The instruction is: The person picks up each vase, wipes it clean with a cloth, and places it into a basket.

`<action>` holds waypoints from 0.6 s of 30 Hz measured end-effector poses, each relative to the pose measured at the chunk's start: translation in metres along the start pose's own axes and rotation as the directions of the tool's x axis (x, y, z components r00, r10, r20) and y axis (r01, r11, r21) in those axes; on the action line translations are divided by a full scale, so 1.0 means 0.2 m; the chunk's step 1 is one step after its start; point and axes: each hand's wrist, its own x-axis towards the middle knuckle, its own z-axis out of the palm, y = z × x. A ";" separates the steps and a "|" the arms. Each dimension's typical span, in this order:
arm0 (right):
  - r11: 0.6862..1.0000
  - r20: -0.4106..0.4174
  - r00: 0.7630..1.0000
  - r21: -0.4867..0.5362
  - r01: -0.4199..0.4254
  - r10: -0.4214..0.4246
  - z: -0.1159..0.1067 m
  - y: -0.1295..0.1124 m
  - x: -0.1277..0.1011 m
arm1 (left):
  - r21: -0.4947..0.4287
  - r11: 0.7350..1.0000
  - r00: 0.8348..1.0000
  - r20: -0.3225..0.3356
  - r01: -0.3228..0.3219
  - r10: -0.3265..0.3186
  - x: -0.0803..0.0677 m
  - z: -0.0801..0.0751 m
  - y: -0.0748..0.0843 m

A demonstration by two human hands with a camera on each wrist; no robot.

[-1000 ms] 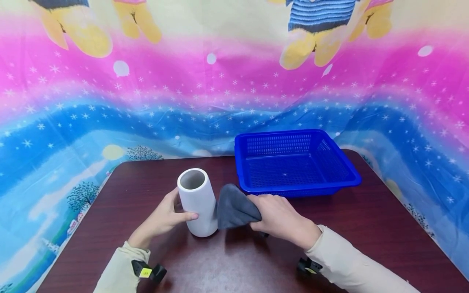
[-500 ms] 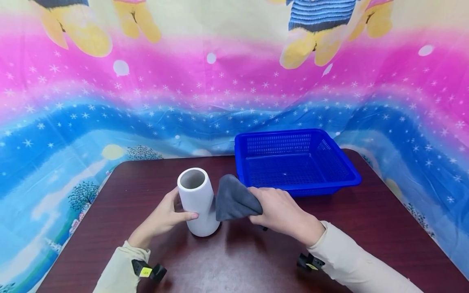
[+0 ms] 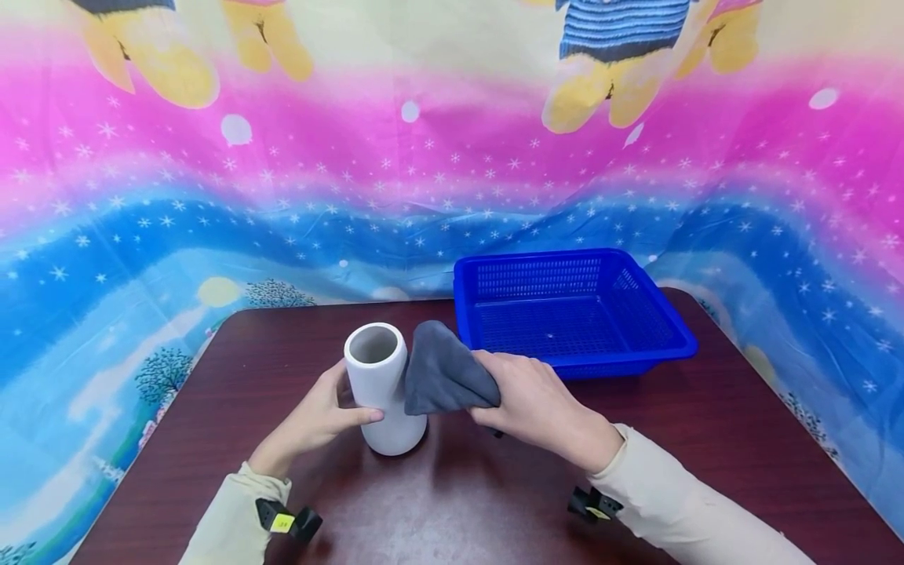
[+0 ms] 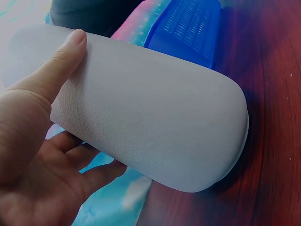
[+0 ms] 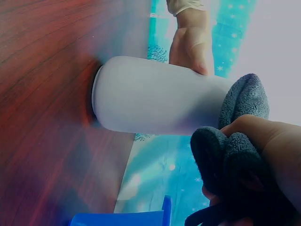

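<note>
- On the dark wooden table [image 3: 494, 502], near its middle, a white cylindrical vase [image 3: 381, 392] stands upright with its open mouth up; the left hand [image 3: 318, 416] grips its left flank, thumb curled across the front, fingers wrapped behind.
- Right hand [image 3: 537, 404] is bunched tight on a grey cloth [image 3: 445, 373], fingers clamped into its folds, as the right wrist view confirms.
- Change noted: over the last second the cloth has climbed from the vase's lower right side to its upper wall, now pressed just under the rim. The vase itself has barely shifted on the table.
- Judgement: a wiping stroke is running upward along the right side; the lower body has been covered, the rim and inside seemingly not yet.
- Whether the cloth overlaps the rim is uncertain; the head view hides that edge behind the fold.
- Edges: a blue mesh basket [image 3: 572, 314] sits just beside the right hand, its near-left corner close to the knuckles. Sweeping rightward risks striking it.
- Open room: bare tabletop lies in front of the vase and to its left, well clear of the table's edges; the patterned backdrop [image 3: 212, 196] hangs behind.
</note>
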 end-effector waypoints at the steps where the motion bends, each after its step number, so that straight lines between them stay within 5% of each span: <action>1: 1.000 -0.005 1.000 0.001 0.001 -0.001 0.00 0.00 0.00 | -0.002 1.000 1.000 0.002 0.001 -0.001 0.00 0.00 0.00; 18: 0.999 0.009 1.000 0.033 0.005 -0.005 0.00 -0.07 0.05 | 0.002 0.999 0.999 0.007 -0.035 0.035 0.00 0.00 -0.01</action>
